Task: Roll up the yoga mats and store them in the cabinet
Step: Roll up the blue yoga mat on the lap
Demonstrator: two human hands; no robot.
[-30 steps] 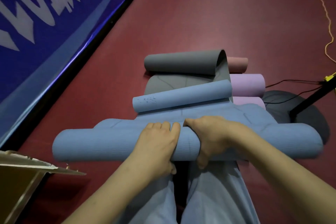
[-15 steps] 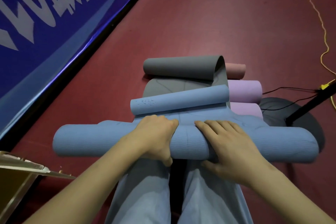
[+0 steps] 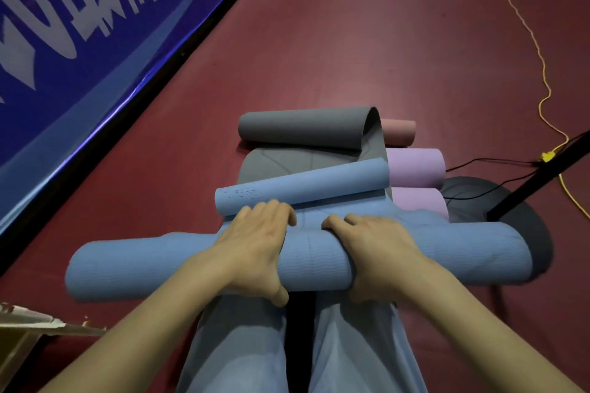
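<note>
Change: since half a second ago the left hand [image 3: 252, 252] has slid further over the top of the blue roll [image 3: 313, 260], and the right hand [image 3: 376, 257] now wraps the roll more firmly, its thumb tucked under the near side.
Left hand: lies over the roll left of centre, fingers [image 3: 271, 214] curled over the far side, thumb on the near side; it grips the roll.
Right hand: just right of centre, fingers curled over the top and far side; it grips the roll.
Blue roll: lies crosswise on the red floor [image 3: 367, 51], just beyond the person's knees [image 3: 242, 344], partly rolled; its unrolled stretch runs away to a small curled far end [image 3: 303, 185].
Grey mat [image 3: 306, 131]: beyond the blue one, far end curled over.
Purple rolls [image 3: 415, 167]: right of the grey mat, with a pink roll [image 3: 399, 132] behind.
Banner [image 3: 79, 25]: blue, white lettering, along the left.
Cable [image 3: 539, 57]: yellow, at far right.
Box [image 3: 28, 335]: cardboard, near left corner.
</note>
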